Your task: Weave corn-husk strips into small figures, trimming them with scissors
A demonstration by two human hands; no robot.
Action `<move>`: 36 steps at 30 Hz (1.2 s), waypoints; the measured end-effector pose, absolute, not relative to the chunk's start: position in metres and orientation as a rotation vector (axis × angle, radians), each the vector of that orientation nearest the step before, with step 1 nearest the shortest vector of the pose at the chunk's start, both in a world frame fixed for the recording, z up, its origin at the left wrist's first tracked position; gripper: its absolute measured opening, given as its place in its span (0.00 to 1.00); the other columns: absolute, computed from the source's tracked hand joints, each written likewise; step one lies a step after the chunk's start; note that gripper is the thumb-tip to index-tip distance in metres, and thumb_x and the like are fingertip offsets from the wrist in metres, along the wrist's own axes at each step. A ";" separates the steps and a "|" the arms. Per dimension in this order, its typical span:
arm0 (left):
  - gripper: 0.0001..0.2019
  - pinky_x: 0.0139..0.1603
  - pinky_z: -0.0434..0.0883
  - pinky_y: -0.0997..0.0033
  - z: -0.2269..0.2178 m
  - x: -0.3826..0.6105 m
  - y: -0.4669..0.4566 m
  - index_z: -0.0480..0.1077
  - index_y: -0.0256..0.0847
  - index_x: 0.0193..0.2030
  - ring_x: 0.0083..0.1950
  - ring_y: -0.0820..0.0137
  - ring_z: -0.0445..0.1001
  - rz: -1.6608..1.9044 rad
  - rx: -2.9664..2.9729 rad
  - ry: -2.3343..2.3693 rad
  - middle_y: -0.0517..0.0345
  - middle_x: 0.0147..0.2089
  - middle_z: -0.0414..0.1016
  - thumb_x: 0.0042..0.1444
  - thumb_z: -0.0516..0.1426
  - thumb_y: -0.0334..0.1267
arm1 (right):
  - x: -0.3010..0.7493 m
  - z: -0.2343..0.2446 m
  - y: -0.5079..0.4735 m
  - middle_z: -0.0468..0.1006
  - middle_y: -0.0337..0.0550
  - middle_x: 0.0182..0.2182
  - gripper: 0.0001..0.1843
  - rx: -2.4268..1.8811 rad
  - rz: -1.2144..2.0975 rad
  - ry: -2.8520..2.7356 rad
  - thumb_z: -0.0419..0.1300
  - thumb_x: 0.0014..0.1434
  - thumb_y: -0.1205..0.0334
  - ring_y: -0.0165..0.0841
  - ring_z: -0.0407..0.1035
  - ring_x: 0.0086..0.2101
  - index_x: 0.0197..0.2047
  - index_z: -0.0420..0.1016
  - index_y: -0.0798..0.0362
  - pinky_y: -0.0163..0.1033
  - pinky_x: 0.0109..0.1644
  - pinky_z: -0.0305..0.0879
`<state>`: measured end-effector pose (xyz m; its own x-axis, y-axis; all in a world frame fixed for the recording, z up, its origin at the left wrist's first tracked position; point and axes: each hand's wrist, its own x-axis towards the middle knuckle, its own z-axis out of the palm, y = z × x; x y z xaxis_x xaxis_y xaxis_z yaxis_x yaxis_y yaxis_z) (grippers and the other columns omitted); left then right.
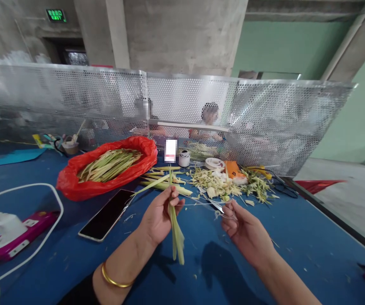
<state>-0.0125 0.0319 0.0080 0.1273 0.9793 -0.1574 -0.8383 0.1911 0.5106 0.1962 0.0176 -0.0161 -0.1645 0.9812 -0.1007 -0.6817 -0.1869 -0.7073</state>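
Observation:
My left hand (161, 214) is closed around a small bundle of pale green leaf strips (176, 237), which hangs below the fingers and pokes up above them. From that bundle a thin whitish thread (198, 204) runs to my right hand (241, 224), whose thumb and fingers pinch it. The thread looks taut between the two hands. Just beyond my right hand lies a metal blade (214, 204), perhaps of scissors, partly hidden by the fingers. Behind the hands, more long leaf strips (163, 184) lie on the blue table (195, 275).
A red plastic bag (71, 186) full of leaf strips stands at left, with a phone (107, 216) before it. Further left are a purple power strip (26, 233) and white cable. Trimmings (212, 180) lie by a tape roll (215, 164). A perforated metal screen (185, 97) separates people opposite.

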 end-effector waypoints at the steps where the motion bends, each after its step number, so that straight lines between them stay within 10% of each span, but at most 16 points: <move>1: 0.06 0.33 0.75 0.78 0.008 -0.014 0.033 0.69 0.34 0.32 0.19 0.85 0.60 1.356 0.339 0.514 0.66 0.25 0.65 0.61 0.54 0.28 | 0.197 -0.016 0.018 0.65 0.31 0.20 0.12 -0.651 1.682 -0.616 0.70 0.49 0.59 0.21 0.53 0.17 0.25 0.71 0.53 0.28 0.22 0.59; 17: 0.09 0.14 0.59 0.84 0.008 -0.034 0.052 0.67 0.34 0.34 0.17 0.84 0.60 1.438 0.339 0.528 0.64 0.27 0.64 0.65 0.48 0.28 | 0.237 -0.005 0.036 0.52 0.23 0.15 0.12 -0.654 1.528 -0.469 0.70 0.46 0.67 0.19 0.46 0.14 0.32 0.71 0.54 0.27 0.17 0.55; 29: 0.12 0.13 0.58 0.84 0.012 -0.049 0.061 0.67 0.34 0.33 0.16 0.84 0.60 1.495 0.325 0.516 0.64 0.26 0.64 0.66 0.46 0.29 | 0.243 -0.014 0.045 0.78 0.36 0.25 0.15 -0.920 1.157 -0.647 0.75 0.40 0.59 0.22 0.62 0.18 0.29 0.76 0.54 0.28 0.19 0.59; 36: 0.12 0.12 0.57 0.84 0.014 -0.057 0.065 0.66 0.34 0.33 0.16 0.84 0.60 1.540 0.331 0.506 0.64 0.26 0.65 0.66 0.46 0.29 | 0.248 -0.017 0.047 0.74 0.33 0.20 0.16 -0.928 1.115 -0.635 0.76 0.37 0.57 0.24 0.63 0.18 0.27 0.76 0.52 0.29 0.18 0.61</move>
<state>-0.0574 0.0651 0.0141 -0.0403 0.9939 -0.1026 -0.8612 0.0175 0.5079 0.2481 0.0475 -0.0168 0.3347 0.9422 -0.0170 -0.4664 0.1500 -0.8718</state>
